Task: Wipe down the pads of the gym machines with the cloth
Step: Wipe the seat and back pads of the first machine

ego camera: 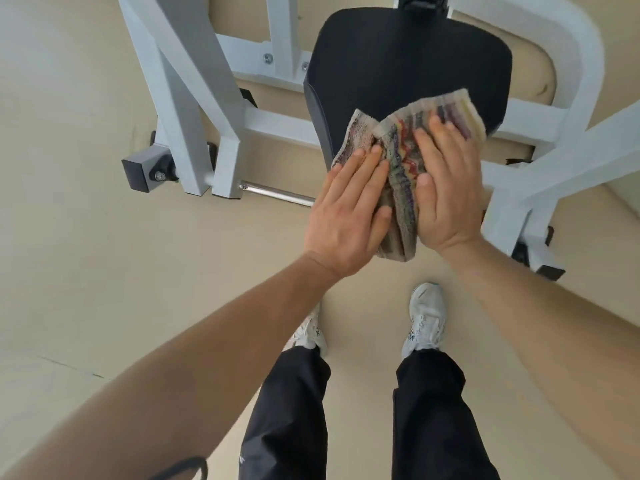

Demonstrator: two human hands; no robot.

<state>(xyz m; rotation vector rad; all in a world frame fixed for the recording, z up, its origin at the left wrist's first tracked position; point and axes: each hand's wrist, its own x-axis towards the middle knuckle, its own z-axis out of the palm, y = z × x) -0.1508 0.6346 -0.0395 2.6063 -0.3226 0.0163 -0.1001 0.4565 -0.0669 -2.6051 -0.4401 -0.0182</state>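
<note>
A black seat pad (408,64) of a white-framed gym machine lies in front of me. A striped, multicoloured cloth (401,157) is spread over the pad's near edge and hangs down past it. My left hand (346,216) lies flat with straight fingers on the cloth's left part. My right hand (446,188) presses flat on the cloth's right part, fingers straight and pointing away from me. Both hands cover the pad's front edge, which is hidden beneath them.
The machine's white steel frame (194,109) stands left of the pad, with a chrome bar (277,194) low down. More white frame tubing (540,161) runs on the right. My feet in white shoes (426,320) stand on beige floor (104,271).
</note>
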